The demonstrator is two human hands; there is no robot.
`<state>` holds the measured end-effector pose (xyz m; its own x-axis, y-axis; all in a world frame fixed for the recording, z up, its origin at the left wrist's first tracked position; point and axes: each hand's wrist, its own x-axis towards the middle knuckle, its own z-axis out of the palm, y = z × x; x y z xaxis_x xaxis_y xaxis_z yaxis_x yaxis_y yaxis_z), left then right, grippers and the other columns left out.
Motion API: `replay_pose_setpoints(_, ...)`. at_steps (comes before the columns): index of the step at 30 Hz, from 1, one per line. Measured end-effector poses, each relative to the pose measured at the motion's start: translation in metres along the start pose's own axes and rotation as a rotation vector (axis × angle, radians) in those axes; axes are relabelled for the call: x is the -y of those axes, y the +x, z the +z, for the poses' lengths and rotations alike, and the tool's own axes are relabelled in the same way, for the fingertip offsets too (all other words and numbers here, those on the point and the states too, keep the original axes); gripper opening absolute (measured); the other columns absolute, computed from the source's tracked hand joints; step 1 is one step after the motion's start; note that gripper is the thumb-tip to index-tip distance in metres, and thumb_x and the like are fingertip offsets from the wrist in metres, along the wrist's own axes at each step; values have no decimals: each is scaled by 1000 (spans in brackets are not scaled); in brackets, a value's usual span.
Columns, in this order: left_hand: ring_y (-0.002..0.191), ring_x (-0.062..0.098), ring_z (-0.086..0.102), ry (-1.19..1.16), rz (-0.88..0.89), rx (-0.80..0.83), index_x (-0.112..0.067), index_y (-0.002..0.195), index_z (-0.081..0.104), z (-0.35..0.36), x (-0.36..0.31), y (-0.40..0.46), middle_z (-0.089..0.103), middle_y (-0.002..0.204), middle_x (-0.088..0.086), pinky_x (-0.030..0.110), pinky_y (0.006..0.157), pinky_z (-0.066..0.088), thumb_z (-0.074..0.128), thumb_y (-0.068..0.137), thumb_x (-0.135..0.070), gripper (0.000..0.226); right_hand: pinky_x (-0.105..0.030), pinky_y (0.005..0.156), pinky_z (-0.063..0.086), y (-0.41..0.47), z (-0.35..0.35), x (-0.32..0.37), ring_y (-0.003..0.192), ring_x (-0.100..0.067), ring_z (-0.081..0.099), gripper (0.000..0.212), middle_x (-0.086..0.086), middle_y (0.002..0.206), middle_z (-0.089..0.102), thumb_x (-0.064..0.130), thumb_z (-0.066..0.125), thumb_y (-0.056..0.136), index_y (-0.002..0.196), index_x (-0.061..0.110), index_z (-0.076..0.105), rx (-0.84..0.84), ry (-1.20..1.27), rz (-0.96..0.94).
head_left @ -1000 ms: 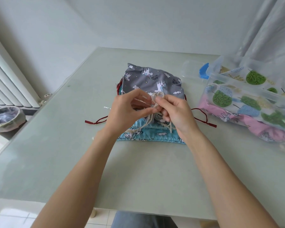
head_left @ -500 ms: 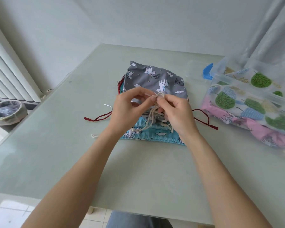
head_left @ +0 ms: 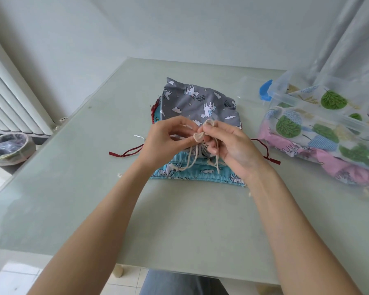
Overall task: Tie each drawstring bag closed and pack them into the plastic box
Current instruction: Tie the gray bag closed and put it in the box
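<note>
My left hand [head_left: 166, 139] and right hand [head_left: 232, 143] each pinch a loop of the cream drawstring [head_left: 202, 133] at the gathered mouth of the grey unicorn bag [head_left: 196, 101], which lies on a blue bag [head_left: 196, 173] mid-surface [head_left: 179, 220]. The plastic box [head_left: 328, 116], holding patterned bags, sits to my right.

I count two hands, the left hand [head_left: 167, 138] and the right hand [head_left: 232, 143], meeting at table centre. In the stack there I can separate three bags: one grey unicorn bag [head_left: 197, 102] on top, one blue bag [head_left: 197, 173] below it, and one red fabric edge [head_left: 155, 106] showing at 9 o'clock of the stack. At 3 o'clock stands one plastic box [head_left: 307, 103] holding at least two bags, one tree-print bag [head_left: 320, 133] and one pink bag [head_left: 337, 165]; at 9 o'clock, off the table, I count one bin [head_left: 9, 149].
</note>
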<state>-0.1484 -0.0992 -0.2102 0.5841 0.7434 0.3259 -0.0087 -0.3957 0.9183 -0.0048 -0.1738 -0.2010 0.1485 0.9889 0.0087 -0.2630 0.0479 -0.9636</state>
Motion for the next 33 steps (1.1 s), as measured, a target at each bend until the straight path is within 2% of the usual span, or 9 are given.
replay_pose_setpoints(5, 60, 9, 59, -80, -10, 33, -11, 84, 64, 0, -3, -2, 67, 70, -3, 18, 58, 46, 68, 83, -7, 6, -15, 49, 40, -3, -5, 3, 52, -7, 45, 12, -8, 79, 64, 16, 71, 69, 78, 13, 63, -6, -191, -104)
replay_pose_setpoints(9, 61, 5, 59, -167, -46, 62, -8, 82, 59, 0, -7, -1, 63, 66, -9, 15, 56, 45, 62, 85, 2, 11, -15, 53, 43, -3, -3, 4, 59, -3, 53, 16, 1, 71, 64, 2, 73, 76, 76, 16, 64, -111, -373, -291)
replay_pose_setpoints(12, 55, 4, 55, -158, -70, 43, -12, 78, 59, 0, -5, 0, 60, 60, -11, 15, 52, 42, 64, 84, 0, 14, -20, 63, 51, -3, 0, -2, 65, -4, 61, 17, 9, 73, 66, 5, 74, 77, 77, 19, 64, -228, -624, -462)
replay_pose_setpoints(17, 57, 4, 60, -197, -58, 23, -10, 83, 61, -1, -8, 1, 64, 63, -8, 14, 56, 45, 60, 88, -4, 8, -35, 60, 51, -2, 5, -9, 65, -17, 60, 6, 2, 74, 64, 11, 67, 79, 80, 10, 61, -477, -1082, -829)
replay_pose_setpoints(21, 65, 10, 61, -289, -139, 41, -12, 99, 65, 0, -7, 2, 66, 72, -4, 14, 58, 45, 47, 96, -13, 19, -27, 65, 47, -2, 5, -10, 70, -20, 56, 5, -3, 75, 65, 7, 67, 82, 80, 4, 64, -470, -1175, -1042)
replay_pose_setpoints(23, 61, 7, 51, -225, -136, 117, -13, 105, 66, 0, -4, 2, 61, 74, 1, 14, 57, 38, 50, 95, -17, 19, -24, 67, 46, -1, 4, -10, 73, -21, 56, 8, -4, 76, 66, 8, 69, 82, 80, 1, 65, -422, -1143, -1076)
replay_pose_setpoints(25, 59, 9, 43, -213, -141, 164, -11, 99, 68, -3, -2, 2, 56, 73, 7, 17, 55, 33, 56, 91, -26, 21, -20, 68, 45, -1, 2, -8, 73, -20, 57, 11, -8, 79, 65, 7, 71, 82, 79, -1, 65, -402, -1090, -1061)
replay_pose_setpoints(29, 55, 5, 47, -201, -163, 124, -10, 86, 64, -3, -1, 2, 58, 66, -4, 14, 55, 40, 59, 84, -28, 19, -20, 64, 49, 0, -6, -6, 69, -9, 55, 19, -12, 87, 61, 12, 76, 78, 74, -2, 64, -400, -1037, -995)
replay_pose_setpoints(33, 56, 2, 56, -48, -42, -4, -9, 86, 65, -2, -1, 2, 66, 63, -9, 15, 56, 43, 58, 91, -14, 10, -28, 59, 51, -2, -12, -5, 67, -6, 58, 22, -6, 94, 66, 21, 76, 78, 72, 3, 65, -385, -1058, -936)
